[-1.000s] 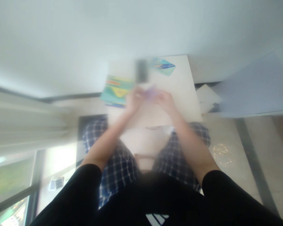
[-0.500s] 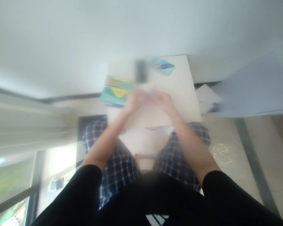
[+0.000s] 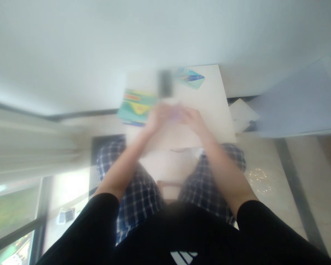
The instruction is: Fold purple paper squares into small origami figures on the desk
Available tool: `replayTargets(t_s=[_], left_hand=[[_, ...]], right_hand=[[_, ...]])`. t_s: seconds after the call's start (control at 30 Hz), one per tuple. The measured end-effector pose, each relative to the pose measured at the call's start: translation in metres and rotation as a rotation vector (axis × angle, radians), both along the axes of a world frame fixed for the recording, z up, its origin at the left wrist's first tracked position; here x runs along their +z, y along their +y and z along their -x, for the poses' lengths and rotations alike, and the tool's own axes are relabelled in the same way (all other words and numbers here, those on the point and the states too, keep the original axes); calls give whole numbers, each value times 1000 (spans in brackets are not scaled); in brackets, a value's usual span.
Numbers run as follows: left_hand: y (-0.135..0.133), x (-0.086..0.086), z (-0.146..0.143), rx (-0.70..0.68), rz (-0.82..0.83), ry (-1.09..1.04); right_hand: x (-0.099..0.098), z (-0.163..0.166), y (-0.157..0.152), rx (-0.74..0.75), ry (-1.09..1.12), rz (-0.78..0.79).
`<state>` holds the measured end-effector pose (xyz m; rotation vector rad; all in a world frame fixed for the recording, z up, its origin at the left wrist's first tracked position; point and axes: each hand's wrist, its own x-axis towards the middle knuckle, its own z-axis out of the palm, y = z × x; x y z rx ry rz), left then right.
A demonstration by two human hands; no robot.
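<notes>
Over the white table (image 3: pixel 215 125) my left hand (image 3: pixel 158 115) and my right hand (image 3: pixel 191 117) come together, fingers curled. Between them is a small purple piece (image 3: pixel 176 112), which looks like paper or something thin; blur hides its exact kind and shape. Both hands seem closed on it. Beside my left hand lies a green and yellow printed booklet or packet (image 3: pixel 138 107). A dark, phone-like rectangle (image 3: pixel 165 84) sits just beyond the hands, badly blurred.
At the table's far side lies a light blue printed sheet or packet (image 3: pixel 192 78). A white wall (image 3: pixel 165 33) rises behind the table. My knees in checked cloth (image 3: pixel 143 191) flank its near edge. To the right stands a pale grey panel (image 3: pixel 298 103).
The purple piece shows a little more between my hands, and the fingers have shifted slightly. Everything else stays where it was.
</notes>
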<state>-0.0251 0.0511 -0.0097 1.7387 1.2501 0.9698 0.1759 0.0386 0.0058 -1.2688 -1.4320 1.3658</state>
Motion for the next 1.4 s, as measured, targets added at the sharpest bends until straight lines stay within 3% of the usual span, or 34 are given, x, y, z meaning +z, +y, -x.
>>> replayTargets(t_s=[0.17, 0.37, 0.47, 0.6, 0.7, 0.9, 1.07, 1.2, 1.4], left_hand=[[-8, -2, -7, 36, -44, 176], [-9, 2, -7, 37, -26, 69], [-6, 4, -5, 61, 101, -18], [-3, 2, -3, -132, 357, -164], [-4, 1, -3, -205, 442, -202], [-8, 11, -2, -257, 413, -161], [-8, 10, -5, -266, 392, -88], [-6, 4, -6, -346, 376, -163], [-7, 1, -6, -356, 506, -282]], right_hand=[[3, 1, 0, -69, -96, -34], [5, 1, -2, -65, -186, -86], [1, 1, -2, -64, -176, -66], [-1, 3, 0, -105, -168, -90], [2, 4, 0, -160, -124, -78], [9, 3, -2, -198, -149, 2], [9, 3, -1, -193, -224, -67], [12, 2, -1, -175, -214, -72], [18, 0, -3, -116, -171, -56]])
